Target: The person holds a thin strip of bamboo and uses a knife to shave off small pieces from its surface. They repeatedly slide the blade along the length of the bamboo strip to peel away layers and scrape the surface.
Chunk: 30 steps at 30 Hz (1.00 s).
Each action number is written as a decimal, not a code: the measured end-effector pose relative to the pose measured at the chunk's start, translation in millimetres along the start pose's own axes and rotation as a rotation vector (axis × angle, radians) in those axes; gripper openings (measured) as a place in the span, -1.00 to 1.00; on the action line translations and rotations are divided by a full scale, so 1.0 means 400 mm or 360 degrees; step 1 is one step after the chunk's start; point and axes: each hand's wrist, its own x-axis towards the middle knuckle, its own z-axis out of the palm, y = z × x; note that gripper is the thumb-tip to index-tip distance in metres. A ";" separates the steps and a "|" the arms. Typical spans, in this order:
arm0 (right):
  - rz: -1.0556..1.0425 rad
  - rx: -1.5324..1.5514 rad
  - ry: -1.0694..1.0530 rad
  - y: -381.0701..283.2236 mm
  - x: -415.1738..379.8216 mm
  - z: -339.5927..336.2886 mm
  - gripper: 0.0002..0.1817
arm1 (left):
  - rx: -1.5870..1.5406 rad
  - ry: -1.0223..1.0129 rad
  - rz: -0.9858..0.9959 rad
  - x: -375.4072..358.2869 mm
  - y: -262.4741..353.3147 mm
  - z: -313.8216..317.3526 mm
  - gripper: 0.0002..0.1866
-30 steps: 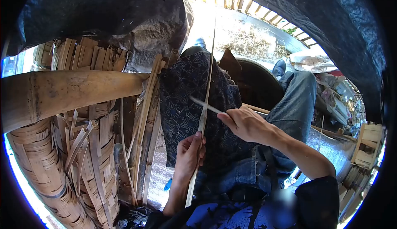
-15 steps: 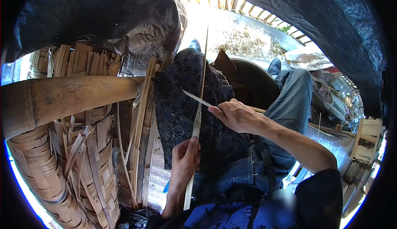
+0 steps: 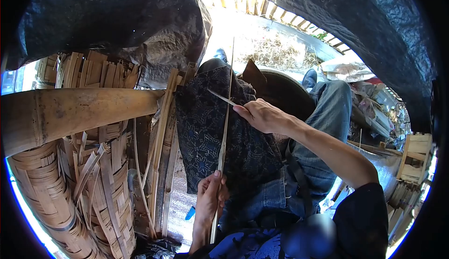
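A long, thin bamboo strip [image 3: 224, 147] runs lengthwise over the dark patterned cloth [image 3: 199, 132] on my thigh. Low on the strip, my left hand [image 3: 211, 191] is closed around it with the thumb on top. My right hand [image 3: 262, 115] grips a knife [image 3: 221, 97], its handle hidden in the fist. The narrow blade points up and left and crosses the strip above my left hand. Below my left hand, the strip's lower end passes in front of my shirt.
A thick bamboo pole [image 3: 84, 111] juts in from the left at knee height. Woven bamboo baskets [image 3: 44, 189] and upright split bamboo pieces [image 3: 161, 151] stand at my left. Dark plastic sheeting [image 3: 107, 15] hangs above. A wooden crate [image 3: 414, 158] sits far right.
My right hand and the knife have moved up the strip, away from me. My left hand and the strip have shifted slightly toward my body.
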 end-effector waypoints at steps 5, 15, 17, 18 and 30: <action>0.0113 0.0022 -0.0046 0.023 0.043 -0.021 -0.32 | -0.0060 -0.0010 -0.0076 -0.059 -0.008 -0.017 -0.63; -0.0128 -0.0615 0.0465 0.187 0.175 -0.022 -0.50 | -0.0230 -0.0057 -0.0205 -0.100 -0.007 -0.030 -0.65; 0.0084 -0.0165 0.0667 0.121 0.163 -0.053 -0.47 | -0.0348 -0.0118 -0.0187 -0.064 0.001 -0.033 -0.66; 0.0076 -0.0163 0.0651 0.067 0.138 -0.074 -0.47 | -0.0362 -0.0106 -0.0185 -0.042 0.004 -0.031 -0.66; -0.0019 0.0083 -0.0054 -0.035 -0.095 -0.024 -0.43 | 0.0557 -0.0167 0.0040 0.079 0.030 0.030 -0.62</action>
